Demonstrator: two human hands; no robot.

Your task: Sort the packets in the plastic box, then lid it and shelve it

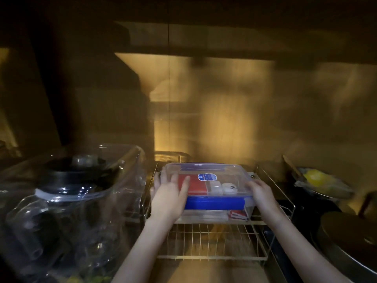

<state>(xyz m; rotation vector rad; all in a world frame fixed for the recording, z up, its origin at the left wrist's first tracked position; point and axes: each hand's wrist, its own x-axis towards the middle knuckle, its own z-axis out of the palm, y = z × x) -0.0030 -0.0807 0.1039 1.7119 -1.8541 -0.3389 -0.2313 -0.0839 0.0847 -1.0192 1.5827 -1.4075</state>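
Lidded plastic box (206, 215) sits on the wire rack (214, 240), blue clip (214, 203) down, packets (196, 185) inside. Left hand (169, 196) spread flat on the lid (226, 170), right hand (260, 194) at its right edge, grip blurred, can't tell; likely steadying box to push it deeper onto the rack

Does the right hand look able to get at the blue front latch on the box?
Probably yes. The right hand rests on the right edge of the plastic box, and the blue latch faces the person on the front wall beside it, with only open wire rack below.
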